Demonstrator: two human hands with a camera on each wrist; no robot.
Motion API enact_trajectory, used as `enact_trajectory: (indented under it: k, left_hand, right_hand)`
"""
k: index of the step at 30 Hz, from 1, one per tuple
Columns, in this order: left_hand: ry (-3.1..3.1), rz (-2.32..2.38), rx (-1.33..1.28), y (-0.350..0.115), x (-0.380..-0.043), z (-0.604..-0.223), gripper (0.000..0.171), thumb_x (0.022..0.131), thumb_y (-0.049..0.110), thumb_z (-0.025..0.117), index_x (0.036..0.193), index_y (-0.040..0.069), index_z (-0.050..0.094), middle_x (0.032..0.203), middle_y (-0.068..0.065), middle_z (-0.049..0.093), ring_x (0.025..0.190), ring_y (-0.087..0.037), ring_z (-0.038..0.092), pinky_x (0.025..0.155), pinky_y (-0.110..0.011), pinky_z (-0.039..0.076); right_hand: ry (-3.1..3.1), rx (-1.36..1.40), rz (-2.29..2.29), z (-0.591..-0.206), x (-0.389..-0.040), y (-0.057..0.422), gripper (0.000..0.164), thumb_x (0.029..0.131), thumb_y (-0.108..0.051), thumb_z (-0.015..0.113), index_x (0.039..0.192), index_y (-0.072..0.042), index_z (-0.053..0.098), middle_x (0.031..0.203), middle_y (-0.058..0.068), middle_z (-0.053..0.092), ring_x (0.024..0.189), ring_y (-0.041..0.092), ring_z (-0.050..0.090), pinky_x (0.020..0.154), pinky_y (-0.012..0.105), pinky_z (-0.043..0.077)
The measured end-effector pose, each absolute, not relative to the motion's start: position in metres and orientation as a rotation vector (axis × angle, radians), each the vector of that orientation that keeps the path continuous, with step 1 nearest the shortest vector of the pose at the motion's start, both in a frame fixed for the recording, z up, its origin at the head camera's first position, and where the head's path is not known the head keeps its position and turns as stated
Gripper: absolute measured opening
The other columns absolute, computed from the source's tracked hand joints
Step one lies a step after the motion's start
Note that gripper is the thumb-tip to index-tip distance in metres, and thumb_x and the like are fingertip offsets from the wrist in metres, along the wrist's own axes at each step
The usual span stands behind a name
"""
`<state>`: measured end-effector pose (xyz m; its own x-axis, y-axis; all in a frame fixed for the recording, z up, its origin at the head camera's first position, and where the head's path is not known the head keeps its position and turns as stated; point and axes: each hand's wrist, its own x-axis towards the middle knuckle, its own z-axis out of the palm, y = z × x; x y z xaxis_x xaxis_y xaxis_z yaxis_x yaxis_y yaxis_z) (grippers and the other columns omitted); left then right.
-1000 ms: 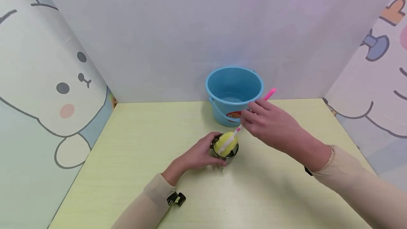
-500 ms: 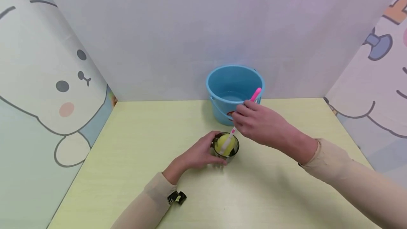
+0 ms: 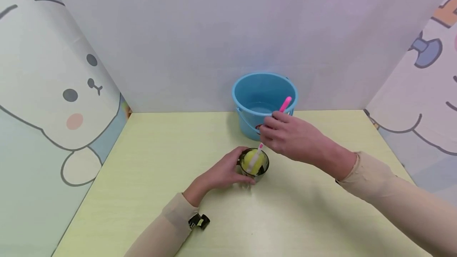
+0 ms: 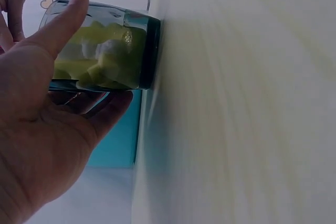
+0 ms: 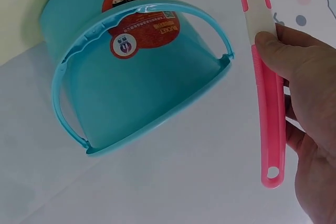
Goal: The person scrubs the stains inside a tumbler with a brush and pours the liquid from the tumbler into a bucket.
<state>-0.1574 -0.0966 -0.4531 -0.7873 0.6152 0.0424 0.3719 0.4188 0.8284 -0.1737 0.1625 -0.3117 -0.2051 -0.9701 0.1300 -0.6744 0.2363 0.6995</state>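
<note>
A dark tinted glass cup (image 3: pixel 263 171) stands upright on the table, gripped by my left hand (image 3: pixel 224 171). In the left wrist view the thumb lies along one side of the cup (image 4: pixel 79 11) and the fingers go round the other. Inside it sits the yellow sponge head (image 3: pixel 255 161) of a cup brush. My right hand (image 3: pixel 294 135) holds that brush by its pink and white handle (image 3: pixel 285 104), which slants up and to the right. The right wrist view has the thumb pressed on the handle (image 5: pixel 272 119), with fingers curled behind.
Just behind the hands stands a light blue bucket (image 3: pixel 244 124) with its handle hanging down the front. The pale yellow table (image 3: pixel 160 142) meets a plain wall (image 3: pixel 178 43) at the back. Cartoon-printed panels (image 3: pixel 43 74) flank both sides.
The sponge head has gone lower into the cup. My right hand has moved down and left with the brush, whose handle stands steeper. The left hand and cup stay in place.
</note>
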Motion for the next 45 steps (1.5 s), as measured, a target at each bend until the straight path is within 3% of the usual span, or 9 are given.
enact_trajectory:
  k: [9, 23, 45]
  left_hand:
    - [2.413, 1.294, 0.834, -0.096, -0.156, -0.452, 0.095, 0.079, 0.036, 0.097, 0.153, 0.013, 0.042, 0.14, 0.002, 0.057, 0.126, -0.013, 0.056, 0.11, -0.033, 0.048]
    - [2.419, 1.305, 0.841, -0.097, -0.156, -0.453, 0.092, 0.08, 0.034, 0.097, 0.152, 0.014, 0.043, 0.142, 0.002, 0.057, 0.129, -0.013, 0.055, 0.113, -0.034, 0.047]
    - [2.403, 1.309, 0.819, -0.096, -0.156, -0.453, 0.093, 0.079, 0.035, 0.097, 0.152, 0.015, 0.042, 0.141, 0.004, 0.056, 0.127, -0.013, 0.055, 0.111, -0.033, 0.048]
  right_hand:
    - [-1.858, 1.492, -0.777, -0.308, -0.169, 0.157, 0.052, 0.075, -0.019, 0.099, 0.118, -0.005, 0.073, 0.11, 0.015, 0.063, 0.109, 0.034, 0.054, 0.103, 0.043, 0.046]
    - [-1.782, 1.485, -0.954, -0.299, -0.158, 0.151, 0.053, 0.076, -0.018, 0.097, 0.122, -0.007, 0.072, 0.115, 0.016, 0.063, 0.111, 0.035, 0.051, 0.103, 0.044, 0.044]
    - [-1.943, 1.521, -0.703, -0.302, -0.155, 0.155, 0.048, 0.074, -0.017, 0.099, 0.114, -0.008, 0.074, 0.113, 0.014, 0.065, 0.111, 0.034, 0.054, 0.103, 0.044, 0.046]
